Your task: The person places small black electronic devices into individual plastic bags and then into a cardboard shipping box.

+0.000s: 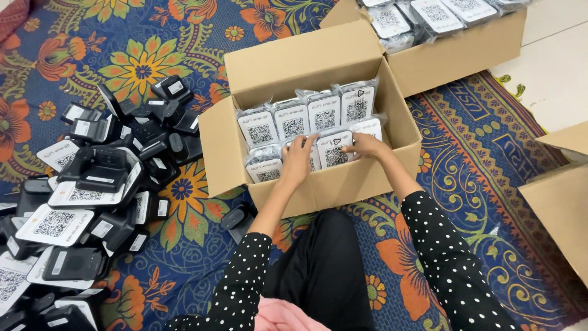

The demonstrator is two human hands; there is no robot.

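Frame centre: left hand (298, 160) and right hand (366, 146), fingers clamped on one bagged white device (334, 149) inside the open cardboard box (392, 165).

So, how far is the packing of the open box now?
Done: a back row of bagged white-faced devices stands in the open cardboard box, and a second box behind is full. In hand: the left hand and right hand press a packet into the front row. Left: a pile of unbagged black devices on the floral rug.
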